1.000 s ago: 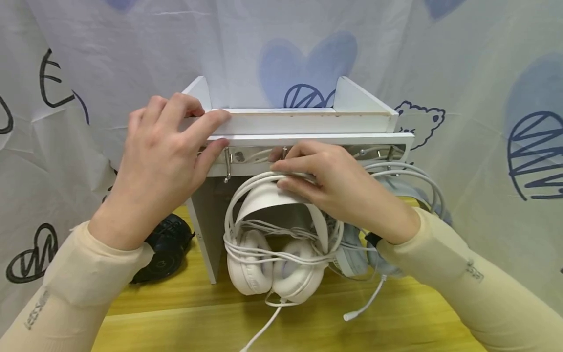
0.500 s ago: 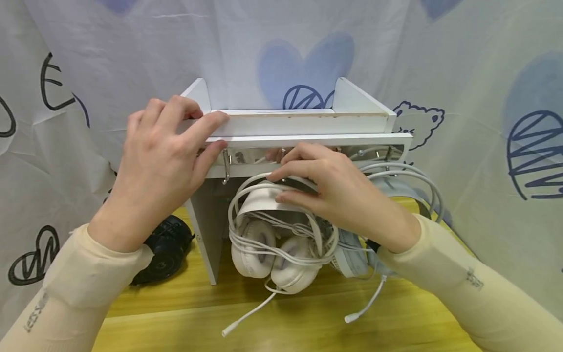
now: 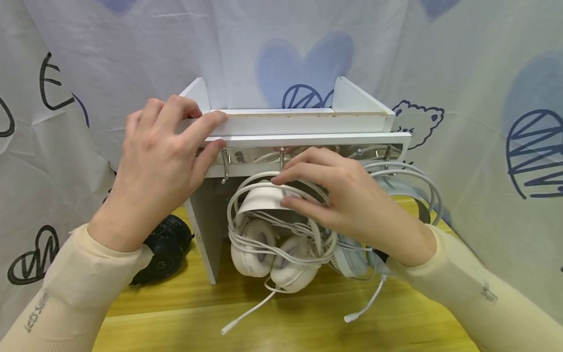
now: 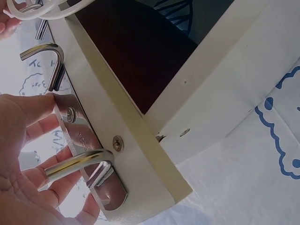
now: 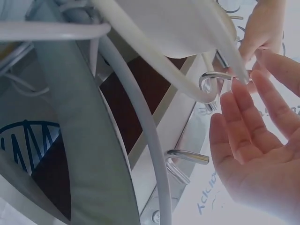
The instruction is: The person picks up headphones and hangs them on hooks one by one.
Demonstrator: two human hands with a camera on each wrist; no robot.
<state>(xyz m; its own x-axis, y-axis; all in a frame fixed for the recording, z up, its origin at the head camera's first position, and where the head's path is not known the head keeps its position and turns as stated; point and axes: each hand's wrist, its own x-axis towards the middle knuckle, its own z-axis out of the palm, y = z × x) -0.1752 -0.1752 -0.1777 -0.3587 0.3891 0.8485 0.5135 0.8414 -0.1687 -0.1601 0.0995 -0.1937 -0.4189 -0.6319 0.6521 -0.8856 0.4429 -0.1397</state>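
My left hand [image 3: 158,151] grips the left front edge of a white wooden hook shelf [image 3: 303,124], its thumb on the lower rail. White headphones [image 3: 250,266] hang under the shelf, with their white cable wound around them. In the right wrist view, a white headband tube [image 5: 161,70] of theirs passes over a metal hook [image 5: 215,75]. My right hand [image 3: 340,190] is right in front of their headband with loosely extended fingers, the fingertips close to the upper loops. A bare hook [image 3: 226,166] is beside my left thumb.
Light blue headphones [image 3: 352,261] hang at the shelf's right end, a white plug dangling below. Black headphones [image 3: 164,252] lie on the yellow wood-grain table [image 3: 352,337] left of the side panel [image 3: 205,230]. A printed white curtain [image 3: 246,44] stands behind and at both sides.
The white headphones have tilted and settled a little, their plug swinging left. My right fingers have come away from the hook and headband, moving slightly right and down. My left hand stays put.
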